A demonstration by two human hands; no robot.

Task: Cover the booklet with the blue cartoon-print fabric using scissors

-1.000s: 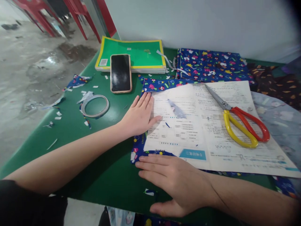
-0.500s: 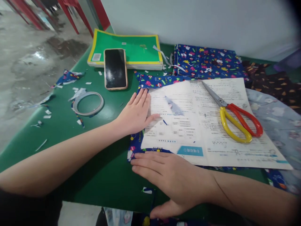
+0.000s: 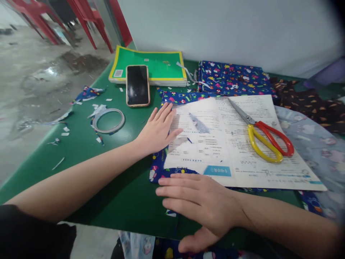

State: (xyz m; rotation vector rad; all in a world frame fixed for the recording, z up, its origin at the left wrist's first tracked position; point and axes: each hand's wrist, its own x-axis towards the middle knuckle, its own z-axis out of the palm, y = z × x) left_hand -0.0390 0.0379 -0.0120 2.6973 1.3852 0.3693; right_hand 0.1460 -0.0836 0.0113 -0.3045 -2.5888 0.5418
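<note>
My left hand point(image 3: 156, 129) lies with outstretched fingers over the left edge of an open printed booklet point(image 3: 242, 144) and the folded margin of blue patterned fabric point(image 3: 156, 172) under it. Near the front left corner, my right hand point(image 3: 199, 205) is stretched out, fingers straight and thumb apart, at the fabric's front fold; whether it presses down I cannot tell. Neither hand holds anything. On the booklet's right page rest scissors point(image 3: 258, 133) with one yellow and one red handle. A small pale triangular scrap point(image 3: 198, 123) lies on the left page.
A phone point(image 3: 138, 86) leans on a green book point(image 3: 161, 66). Left of my hand are a roll of tape point(image 3: 109, 130) and several scraps. Folded blue fabric point(image 3: 234, 77) and brown fabric point(image 3: 309, 104) lie at the back, against a pale wall point(image 3: 229, 28). Red chairs point(image 3: 40, 18) stand beyond.
The camera view has shifted slightly. My right hand has drawn back a little from the fabric's front left corner, toward me and to the right. My left hand stays in place.
</note>
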